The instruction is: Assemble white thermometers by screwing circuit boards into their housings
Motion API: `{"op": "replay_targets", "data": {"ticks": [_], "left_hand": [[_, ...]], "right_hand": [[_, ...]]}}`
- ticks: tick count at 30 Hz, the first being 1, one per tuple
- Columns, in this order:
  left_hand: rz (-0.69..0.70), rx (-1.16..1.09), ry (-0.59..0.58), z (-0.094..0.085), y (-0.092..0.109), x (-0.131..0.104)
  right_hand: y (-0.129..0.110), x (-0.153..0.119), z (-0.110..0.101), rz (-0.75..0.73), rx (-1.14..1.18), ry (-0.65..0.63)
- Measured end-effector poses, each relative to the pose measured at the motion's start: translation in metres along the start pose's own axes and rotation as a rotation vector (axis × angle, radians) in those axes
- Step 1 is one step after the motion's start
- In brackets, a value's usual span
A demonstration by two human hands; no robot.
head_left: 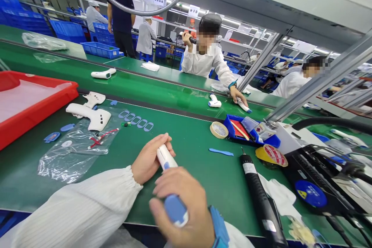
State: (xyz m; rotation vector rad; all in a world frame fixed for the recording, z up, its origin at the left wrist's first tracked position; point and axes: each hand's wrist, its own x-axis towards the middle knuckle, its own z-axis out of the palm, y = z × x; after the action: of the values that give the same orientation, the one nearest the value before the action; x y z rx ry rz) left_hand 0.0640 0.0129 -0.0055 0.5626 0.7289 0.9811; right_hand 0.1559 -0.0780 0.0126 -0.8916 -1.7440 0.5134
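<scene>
My left hand [148, 159] is wrapped round the handle of a white gun-shaped thermometer [165, 155], held above the green bench. My right hand [192, 201], slightly blurred, closes over its head, with the blue end showing between thumb and fingers. To the left lie white housing halves [97, 118] on a clear plastic bag [78, 155]. Small parts with red wires [97, 139] rest on that bag, and blue oval pieces [52, 136] lie beside it. A row of several thin blue frames [136, 119] is laid out beyond my hands.
A red tray [40, 110] stands at left. Rightward are a blue pry tool [221, 152], a tape roll [219, 130], a blue parts bin [269, 139] and a black electric screwdriver [258, 193]. Opposite, a co-worker's hand [238, 96] touches a thermometer on the green conveyor [162, 91].
</scene>
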Motion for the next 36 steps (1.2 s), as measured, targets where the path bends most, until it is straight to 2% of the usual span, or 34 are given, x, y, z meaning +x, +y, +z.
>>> {"op": "replay_targets", "data": {"ticks": [2,6,8,10,13,16,18,20,23,25,28,31,33,35,36], "left_hand": [[0.027,0.149,-0.048,0.001,-0.003,0.001],[0.068,0.388,-0.059,-0.002,-0.004,0.004],[0.049,0.436,-0.042,-0.004,-0.002,0.007],[0.017,0.486,-0.029,-0.006,0.002,0.01],[-0.006,0.683,-0.077,-0.007,0.009,0.018],[0.109,1.029,-0.126,-0.008,0.015,0.029],[0.207,1.208,-0.13,-0.007,0.018,0.036],[0.265,1.331,-0.147,-0.006,0.019,0.042],[0.294,1.444,-0.159,-0.004,0.019,0.047],[0.29,1.501,-0.162,-0.003,0.017,0.049],[0.284,1.586,-0.185,-0.004,0.012,0.051],[0.35,1.644,-0.193,-0.007,0.008,0.049],[0.405,1.649,-0.172,-0.009,0.008,0.046],[0.438,1.628,-0.148,-0.011,0.01,0.042],[0.451,1.614,-0.144,-0.012,0.012,0.04]], "right_hand": [[-0.007,-0.005,0.024,-0.049,-0.031,0.024],[-0.007,-0.013,0.063,0.005,-0.222,0.093],[-0.003,-0.012,0.068,0.027,-0.193,0.147],[-0.001,-0.007,0.06,0.037,-0.075,0.231],[0.002,-0.006,0.027,0.168,0.122,0.284],[0.006,-0.018,-0.025,0.465,0.124,0.179],[0.01,-0.033,-0.068,0.548,-0.067,0.13],[0.016,-0.05,-0.116,0.545,-0.35,0.1],[0.027,-0.071,-0.185,0.421,-0.819,0.008],[0.034,-0.081,-0.217,0.281,-1.092,-0.145],[0.046,-0.086,-0.237,0.069,-1.36,-0.469],[0.056,-0.084,-0.235,-0.139,-1.359,-0.698],[0.06,-0.082,-0.232,-0.207,-1.287,-0.717],[0.058,-0.08,-0.232,-0.183,-1.184,-0.621],[0.054,-0.078,-0.231,-0.134,-1.117,-0.534]]}}
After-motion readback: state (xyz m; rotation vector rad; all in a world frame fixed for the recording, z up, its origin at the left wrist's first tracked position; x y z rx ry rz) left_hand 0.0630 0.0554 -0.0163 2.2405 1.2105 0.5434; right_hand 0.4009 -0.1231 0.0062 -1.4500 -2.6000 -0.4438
